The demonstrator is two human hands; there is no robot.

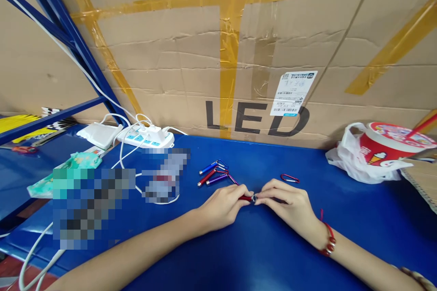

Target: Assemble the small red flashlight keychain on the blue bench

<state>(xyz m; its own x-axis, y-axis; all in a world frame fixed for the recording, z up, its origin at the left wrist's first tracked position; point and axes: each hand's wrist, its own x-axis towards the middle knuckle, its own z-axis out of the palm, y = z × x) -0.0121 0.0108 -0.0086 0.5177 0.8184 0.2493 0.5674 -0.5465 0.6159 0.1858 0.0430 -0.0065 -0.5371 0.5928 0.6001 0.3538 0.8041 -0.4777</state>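
Over the blue table, my left hand [221, 207] is closed around a small red flashlight [245, 198], most of which its fingers cover. A small silver ring [254, 198] shows at the flashlight's right end. My right hand [290, 200] pinches at this ring with thumb and fingertips. Just beyond my left hand lie a blue flashlight [208, 168], another red flashlight [206, 177] and a purple flashlight [216, 179], each with a carabiner clip. A loose red carabiner [290, 178] rests on the table behind my right hand.
A white power strip [146, 138] with cables stands at the back left. Nearer are a green packet [78, 162] and blurred-out items. At the right, a red-and-white cup [385, 148] sits in a plastic bag [348, 163]. A large cardboard box [170, 72] rises behind the table.
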